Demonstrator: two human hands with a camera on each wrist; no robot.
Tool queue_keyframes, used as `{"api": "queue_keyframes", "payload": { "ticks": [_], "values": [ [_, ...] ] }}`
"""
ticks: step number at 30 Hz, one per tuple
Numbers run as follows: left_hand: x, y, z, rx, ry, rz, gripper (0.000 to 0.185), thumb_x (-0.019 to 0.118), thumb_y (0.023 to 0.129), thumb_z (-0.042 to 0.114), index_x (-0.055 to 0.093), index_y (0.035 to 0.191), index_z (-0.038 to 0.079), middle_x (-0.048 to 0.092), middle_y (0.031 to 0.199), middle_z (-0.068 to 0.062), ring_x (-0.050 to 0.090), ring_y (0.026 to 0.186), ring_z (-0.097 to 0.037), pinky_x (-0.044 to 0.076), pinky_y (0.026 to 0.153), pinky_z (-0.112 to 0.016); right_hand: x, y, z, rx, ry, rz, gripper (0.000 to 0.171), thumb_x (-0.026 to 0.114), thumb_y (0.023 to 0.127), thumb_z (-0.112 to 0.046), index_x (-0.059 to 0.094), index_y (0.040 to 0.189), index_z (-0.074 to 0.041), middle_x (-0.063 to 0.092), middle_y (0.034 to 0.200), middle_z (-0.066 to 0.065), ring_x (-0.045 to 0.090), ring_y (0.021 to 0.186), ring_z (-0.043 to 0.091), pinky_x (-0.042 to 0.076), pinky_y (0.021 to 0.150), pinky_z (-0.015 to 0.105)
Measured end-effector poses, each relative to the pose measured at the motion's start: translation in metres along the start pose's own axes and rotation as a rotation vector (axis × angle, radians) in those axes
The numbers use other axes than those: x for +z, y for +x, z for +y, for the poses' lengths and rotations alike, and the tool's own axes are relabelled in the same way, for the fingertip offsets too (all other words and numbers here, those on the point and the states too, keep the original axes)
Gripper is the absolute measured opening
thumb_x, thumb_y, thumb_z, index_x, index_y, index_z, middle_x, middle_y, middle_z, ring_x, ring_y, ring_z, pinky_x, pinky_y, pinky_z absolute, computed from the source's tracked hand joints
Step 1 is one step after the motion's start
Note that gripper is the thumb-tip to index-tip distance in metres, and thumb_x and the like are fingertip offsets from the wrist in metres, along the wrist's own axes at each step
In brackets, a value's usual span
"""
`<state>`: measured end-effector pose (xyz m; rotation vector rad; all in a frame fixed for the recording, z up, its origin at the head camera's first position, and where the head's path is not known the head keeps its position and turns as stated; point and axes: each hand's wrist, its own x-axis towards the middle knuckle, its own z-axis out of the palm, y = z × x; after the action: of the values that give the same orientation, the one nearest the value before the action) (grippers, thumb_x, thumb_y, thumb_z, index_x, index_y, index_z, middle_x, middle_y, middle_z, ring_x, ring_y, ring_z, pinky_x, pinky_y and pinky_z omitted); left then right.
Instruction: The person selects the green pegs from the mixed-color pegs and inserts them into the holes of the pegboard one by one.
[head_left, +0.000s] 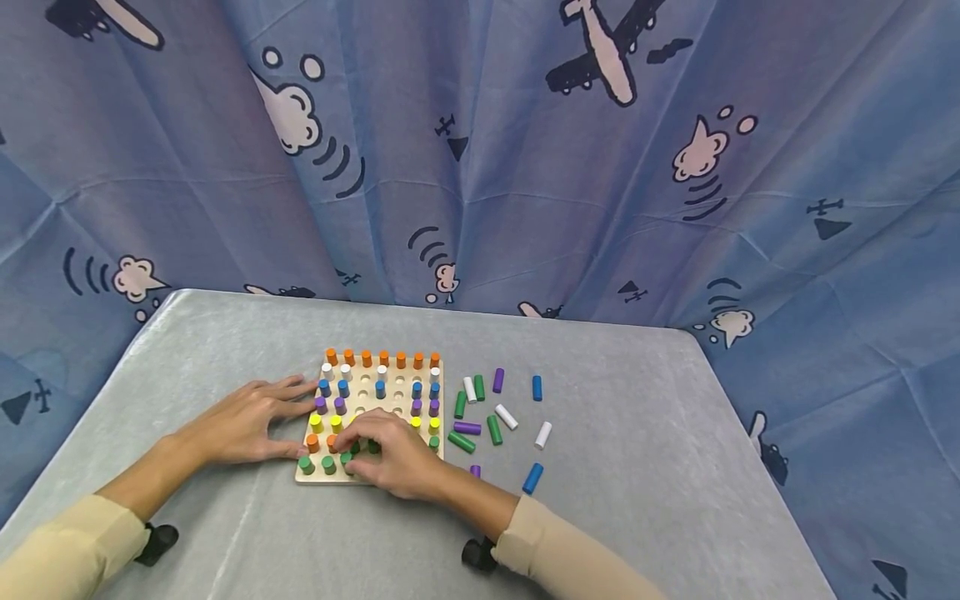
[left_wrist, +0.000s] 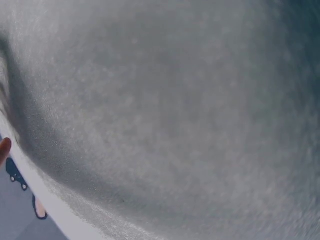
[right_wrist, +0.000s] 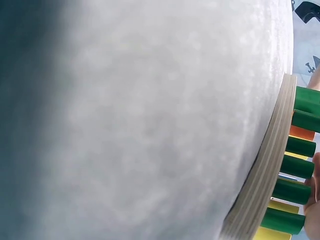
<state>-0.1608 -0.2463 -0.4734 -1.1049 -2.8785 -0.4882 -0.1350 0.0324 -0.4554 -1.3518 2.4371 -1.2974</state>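
My right hand (head_left: 397, 462) lay over the near edge of the wooden pegboard (head_left: 372, 477), fingers curled down among the green pegs (head_left: 328, 463) of the front row; they seemed to be pinching one of those pegs, though my knuckles hid the tips and I could not be sure. My left hand (head_left: 251, 421) rested flat on the grey table cover (head_left: 225, 533) against the board's left side, fingers straight and spread, the tips touching the edge near the purple and blue pegs, holding nothing. The board stood in the middle of the table, its far row full of orange pegs (head_left: 382, 358), with white, blue, purple and yellow rows behind my hands and several holes bare. Just right of the board lay the loose pegs (head_left: 495, 417), green, purple, white and blue, scattered on their sides. My right wrist camera showed the board's layered edge (right_wrist: 272, 165) and green pegs standing in it; the left wrist one gave only blurred grey cloth (left_wrist: 170, 115)
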Motion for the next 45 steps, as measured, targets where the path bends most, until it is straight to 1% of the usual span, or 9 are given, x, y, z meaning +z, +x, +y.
{"api": "queue_keyframes", "payload": {
  "ticks": [10,16,21,26,29,31,36,40,45],
  "values": [
    [0.000,0.000,-0.001,0.004,-0.006,0.000,0.074,0.070,0.084,0.062,0.063,0.134,0.009,0.050,0.149,-0.010,0.046,0.135,-0.040,0.042,0.098,-0.060,0.002,-0.001,0.001,-0.002,-0.074,-0.003,0.023,0.079,0.085,-0.006,0.072,0.106,-0.012,0.071,0.103,-0.006,0.057,0.108,0.005,0.042,0.097,0.019],
    [-0.001,0.000,-0.001,0.000,-0.002,-0.004,0.074,0.069,0.084,0.063,0.064,0.134,0.009,0.050,0.149,-0.010,0.046,0.135,-0.040,0.042,0.099,-0.061,-0.001,0.000,0.000,0.006,-0.127,-0.049,0.024,0.078,0.086,-0.010,0.072,0.109,-0.014,0.071,0.105,-0.009,0.056,0.108,0.001,0.041,0.097,0.017],
    [-0.001,-0.001,-0.001,0.003,0.007,0.004,0.074,0.069,0.083,0.063,0.064,0.133,0.008,0.050,0.149,-0.011,0.046,0.135,-0.040,0.042,0.099,-0.061,-0.007,-0.001,-0.003,0.020,-0.071,-0.069,0.024,0.077,0.087,-0.008,0.072,0.110,-0.009,0.071,0.106,-0.003,0.059,0.106,0.005,0.042,0.097,0.018],
    [0.000,-0.001,-0.001,-0.004,0.004,-0.004,0.075,0.068,0.083,0.064,0.064,0.134,0.009,0.049,0.149,-0.011,0.046,0.135,-0.040,0.042,0.099,-0.061,-0.023,-0.007,-0.003,0.026,-0.012,-0.045,0.025,0.076,0.087,-0.005,0.070,0.111,-0.005,0.071,0.106,0.004,0.064,0.100,0.013,0.049,0.093,0.025],
    [0.001,0.000,-0.001,-0.004,0.005,-0.007,0.076,0.068,0.083,0.065,0.063,0.135,0.009,0.049,0.149,-0.011,0.046,0.135,-0.040,0.042,0.099,-0.061,-0.039,-0.014,0.003,0.066,0.005,-0.020,0.027,0.076,0.086,-0.004,0.069,0.112,-0.003,0.072,0.108,0.007,0.065,0.101,0.016,0.052,0.092,0.031],
    [0.001,0.000,-0.001,-0.004,0.007,-0.010,0.077,0.067,0.083,0.066,0.063,0.135,0.009,0.049,0.149,-0.011,0.046,0.135,-0.040,0.042,0.099,-0.060,-0.051,-0.019,0.009,0.104,0.024,0.006,0.028,0.076,0.086,-0.002,0.069,0.113,-0.001,0.071,0.107,0.009,0.066,0.099,0.023,0.054,0.088,0.038],
    [0.001,0.000,-0.001,-0.004,0.014,-0.009,0.077,0.067,0.083,0.066,0.063,0.135,0.009,0.049,0.149,-0.011,0.046,0.136,-0.039,0.042,0.099,-0.060,-0.082,-0.032,0.031,0.224,0.027,0.050,0.029,0.074,0.088,-0.003,0.067,0.116,-0.001,0.071,0.107,0.011,0.065,0.100,0.029,0.052,0.089,0.050],
    [0.001,-0.001,-0.001,-0.008,0.017,-0.011,0.077,0.068,0.083,0.065,0.063,0.135,0.009,0.049,0.149,-0.011,0.045,0.136,-0.040,0.042,0.099,-0.060,-0.102,-0.044,0.048,0.318,-0.016,0.053,0.032,0.074,0.087,-0.003,0.067,0.118,-0.002,0.072,0.107,0.009,0.065,0.103,0.028,0.050,0.092,0.052],
    [0.000,0.000,0.000,-0.014,0.011,-0.021,0.076,0.068,0.083,0.065,0.063,0.135,0.009,0.049,0.149,-0.011,0.045,0.136,-0.040,0.042,0.099,-0.060,-0.118,-0.060,0.065,0.415,-0.026,0.014,0.029,0.071,0.089,0.000,0.067,0.117,-0.002,0.072,0.104,0.008,0.065,0.101,0.025,0.048,0.095,0.051]
  ]
}}
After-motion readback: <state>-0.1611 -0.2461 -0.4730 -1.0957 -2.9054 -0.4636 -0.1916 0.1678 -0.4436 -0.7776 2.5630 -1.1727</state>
